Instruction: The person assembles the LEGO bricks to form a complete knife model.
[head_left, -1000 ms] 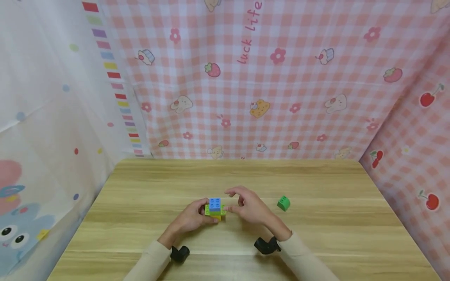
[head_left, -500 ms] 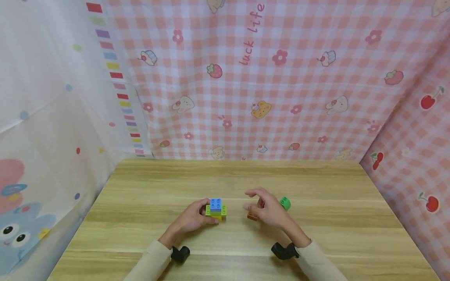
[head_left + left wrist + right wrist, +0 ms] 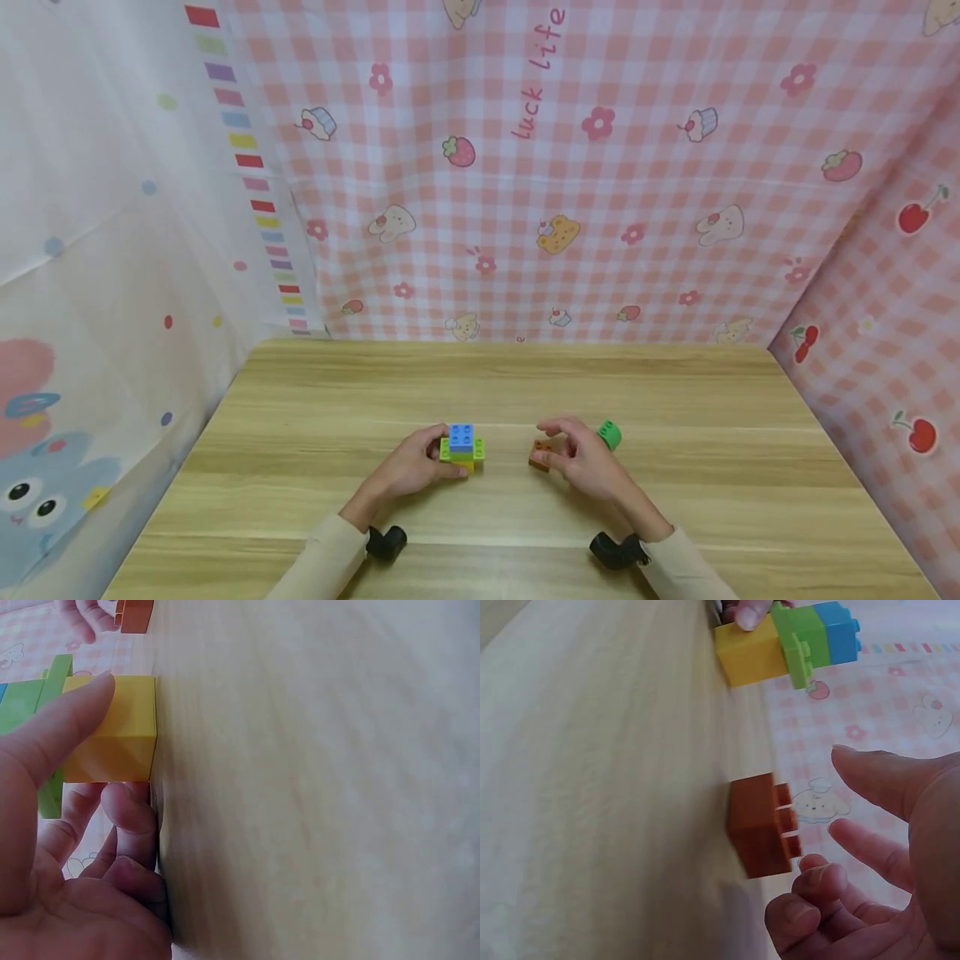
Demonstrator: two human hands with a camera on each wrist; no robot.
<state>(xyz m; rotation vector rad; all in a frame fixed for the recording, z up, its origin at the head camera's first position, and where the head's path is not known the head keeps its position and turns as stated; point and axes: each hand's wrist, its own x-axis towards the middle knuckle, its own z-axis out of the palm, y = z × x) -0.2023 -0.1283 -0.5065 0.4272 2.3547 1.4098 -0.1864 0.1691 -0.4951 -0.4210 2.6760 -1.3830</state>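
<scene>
The left hand [image 3: 408, 468] is holding a little block tower [image 3: 462, 447] on the tabletop [image 3: 480, 375]. Its thumb and fingers are curling around the yellow block [image 3: 112, 727] at the bottom. A flat green block is sitting on the yellow one, and a blue block is sitting on top of that. So three blocks are already stuck together.

The right hand [image 3: 583, 457] is hovering right by a brown block [image 3: 540, 455], just to the right of the tower. Its fingers are loosely bent and spread, and in the right wrist view they are not closing on the brown block [image 3: 761, 825] yet. That block is lying on the tabletop, not on the tower. A small green block [image 3: 610, 434] is lying just behind the right hand, also loose. It looks like two blocks are left to go on.

The right hand is covering part of the small green block, so its shape is hard to tell. The left wrist view is showing only the tower's edge, and its blue block is cut off there.
</scene>
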